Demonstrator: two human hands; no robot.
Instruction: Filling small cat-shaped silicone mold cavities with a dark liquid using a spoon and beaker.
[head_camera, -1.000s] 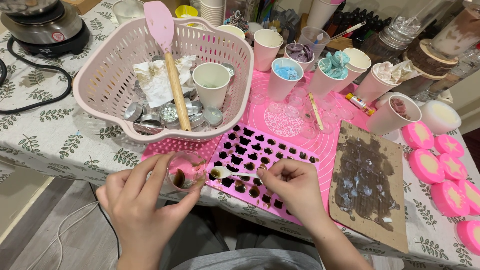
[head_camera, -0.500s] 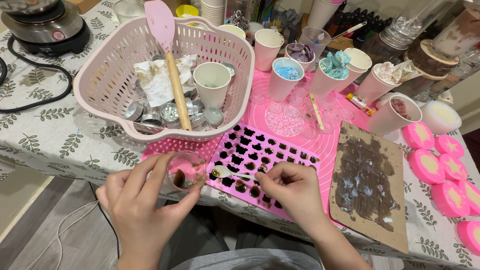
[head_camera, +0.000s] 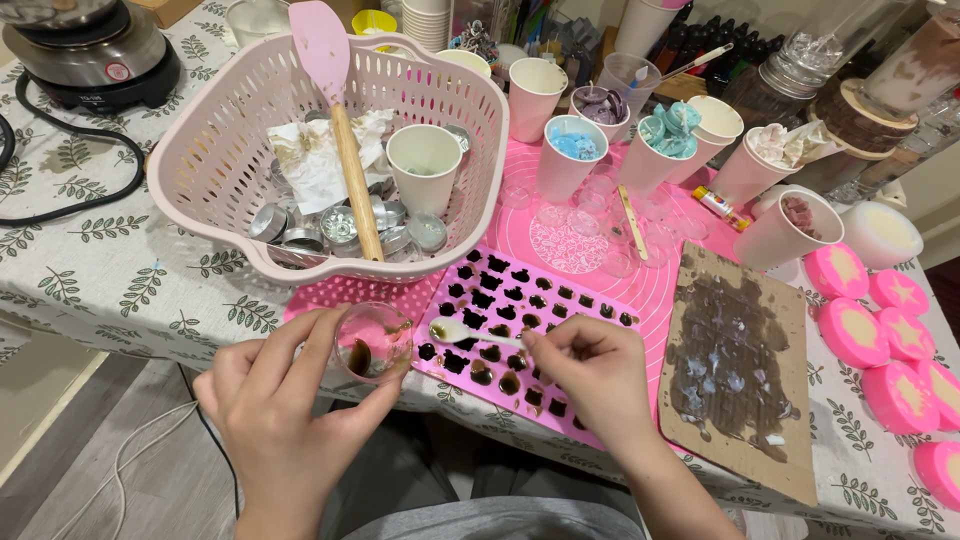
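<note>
My left hand (head_camera: 285, 405) holds a small clear cup (head_camera: 372, 343) with a little dark brown liquid in it, tilted toward the right. My right hand (head_camera: 590, 375) pinches a small white spoon (head_camera: 462, 332) whose bowl lies just right of the cup, over the near left corner of a pink silicone mould (head_camera: 520, 335). The mould has many small cavities, several filled with dark brown liquid. It lies on a pink mat (head_camera: 660, 290) at the table's near edge.
A pink basket (head_camera: 215, 150) behind the cup holds a spatula (head_camera: 335, 110), a paper cup, crumpled paper and metal tins. Paper cups (head_camera: 565, 155) stand behind the mat. A stained board (head_camera: 735, 370) lies right of the mould, pink round moulds (head_camera: 880, 330) beyond. A hot plate (head_camera: 90, 50) sits far left.
Almost nothing differs. The spoon and my right hand have shifted very slightly at the cup's rim; the left hand keeps the cup in place.
</note>
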